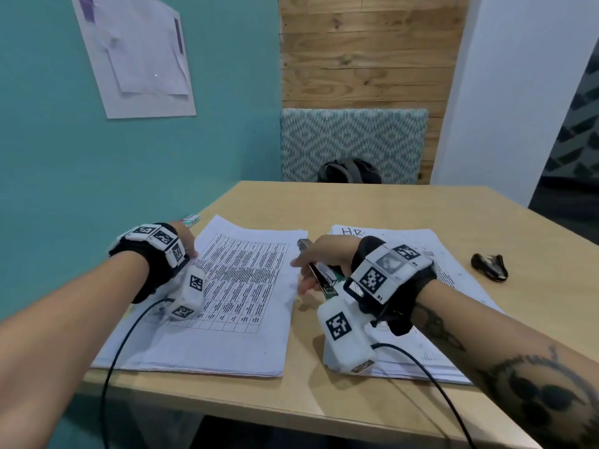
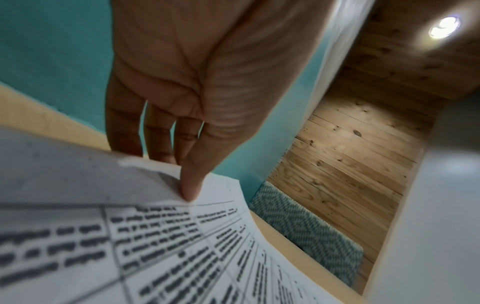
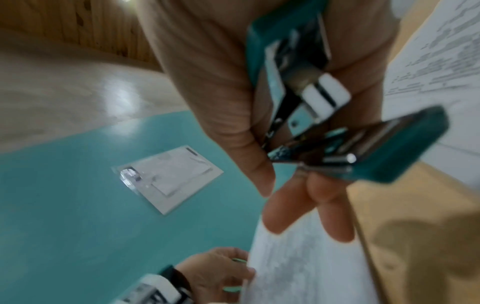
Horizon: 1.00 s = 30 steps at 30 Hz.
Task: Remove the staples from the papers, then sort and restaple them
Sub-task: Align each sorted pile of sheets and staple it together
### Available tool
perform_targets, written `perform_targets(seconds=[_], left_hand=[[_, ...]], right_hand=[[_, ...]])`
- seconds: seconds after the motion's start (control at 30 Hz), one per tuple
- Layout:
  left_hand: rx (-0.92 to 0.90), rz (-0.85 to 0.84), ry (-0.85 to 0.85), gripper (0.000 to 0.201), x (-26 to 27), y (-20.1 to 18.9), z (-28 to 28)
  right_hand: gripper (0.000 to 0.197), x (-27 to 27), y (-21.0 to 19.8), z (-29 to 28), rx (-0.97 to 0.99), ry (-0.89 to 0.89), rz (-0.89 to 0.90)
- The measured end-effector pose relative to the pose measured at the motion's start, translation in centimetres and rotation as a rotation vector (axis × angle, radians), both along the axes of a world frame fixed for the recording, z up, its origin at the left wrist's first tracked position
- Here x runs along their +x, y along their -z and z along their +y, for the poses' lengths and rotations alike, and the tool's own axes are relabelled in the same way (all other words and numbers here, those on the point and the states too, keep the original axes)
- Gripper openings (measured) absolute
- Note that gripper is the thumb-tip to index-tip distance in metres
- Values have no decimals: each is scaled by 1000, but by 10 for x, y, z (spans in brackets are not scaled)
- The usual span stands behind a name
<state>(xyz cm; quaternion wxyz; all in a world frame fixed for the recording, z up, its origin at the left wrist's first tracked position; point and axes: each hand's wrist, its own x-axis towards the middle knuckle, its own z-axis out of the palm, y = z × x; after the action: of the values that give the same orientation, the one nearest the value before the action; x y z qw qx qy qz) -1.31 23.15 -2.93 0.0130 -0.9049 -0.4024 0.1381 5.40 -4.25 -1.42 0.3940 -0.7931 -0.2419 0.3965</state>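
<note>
Teal wall and wood panelling are backing a pale wooden surface [image 1: 372, 202] on which two paper piles are lying. Left hand [image 1: 184, 241] is resting at the far left corner of the printed stack [image 1: 240, 286], thumb tip [image 2: 191, 191] pressing down on the top sheet while the other fingers are disappearing behind the lifted corner, so it is apparently pinching that corner. Right hand [image 1: 324, 257] is gripping a teal stapler [image 3: 306, 115] between the two piles, its jaws standing apart, two fingers extended loosely toward the printed stack. Second pile, headed "HR" [image 1: 389, 241], is lying under and beyond the right wrist. Black staple remover [image 1: 489, 267] is sitting well to the right of the right hand, untouched. Risks, as judgement: sheets may be fanning out of alignment under the left thumb, so a staple could miss the lower pages; the open stapler may be entering at a slant and the staple buckling; left fingertips near the corner could be getting nipped.
</note>
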Motion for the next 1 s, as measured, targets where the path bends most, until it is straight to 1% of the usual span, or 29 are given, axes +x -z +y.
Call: perform_targets(seconds=[0.03,0.07,0.1,0.13,0.17,0.2,0.23,0.27,0.33,0.37,0.4,0.43,0.47,0.5,0.53,0.57,0.6,0.67,0.73,0.8,0.9,1.0], left_hand=[[-22,-40,-14,46,1,1,3],[-18,-91,-18,57,4,0,8],[-13,-76,-21,65,4,-4,7],[-3,-71,-8,63,5,-11,0],[10,-81,2,55,5,-23,-15],[50,-112,46,48,4,-34,-31],[94,-155,102,46,5,-45,-51],[135,-208,164,46,8,-55,-71],[65,-320,295,45,14,-72,-110],[-49,-370,357,41,21,-77,-128],[-220,-426,390,35,27,-81,-148],[-398,-450,395,26,35,-81,-166],[-536,-436,391,19,43,-78,-183],[-635,-408,378,15,52,-71,-198],[-682,-362,363,17,60,-64,-209],[-678,-310,361,23,69,-56,-217],[-627,-259,367,31,75,-49,-223],[-458,-173,394,42,84,-35,-229],[-335,-121,401,49,88,-21,-229],[-264,-101,419,56,90,-11,-229],[-323,-103,381,61,94,-8,-230],[-429,-174,303,61,93,-12,-228]], right_hand=[[20,0,-6,-6,84,19,24],[19,-1,-14,-13,183,52,64],[18,-3,-23,-23,276,86,103],[18,-6,-32,-35,363,111,134],[17,-9,-39,-50,424,123,138],[16,-12,-46,-66,449,130,110],[15,-15,-52,-81,431,125,52],[14,-15,-57,-97,381,123,-29],[15,-6,-61,-121,212,149,-265],[15,2,-61,-131,87,156,-417],[16,10,-59,-138,-77,134,-587],[18,18,-56,-143,-268,80,-730],[20,24,-52,-146,-458,14,-819],[20,29,-47,-148,-608,-32,-845],[20,35,-41,-148,-696,-44,-828],[20,41,-35,-150,-749,-31,-801],[24,48,-29,-150,-794,-19,-802],[34,58,-21,-153,-863,15,-823],[39,65,-13,-156,-913,19,-819],[42,68,-9,-157,-919,0,-766],[46,70,-8,-157,-899,-58,-720],[46,75,-6,-157,-909,-111,-724]])
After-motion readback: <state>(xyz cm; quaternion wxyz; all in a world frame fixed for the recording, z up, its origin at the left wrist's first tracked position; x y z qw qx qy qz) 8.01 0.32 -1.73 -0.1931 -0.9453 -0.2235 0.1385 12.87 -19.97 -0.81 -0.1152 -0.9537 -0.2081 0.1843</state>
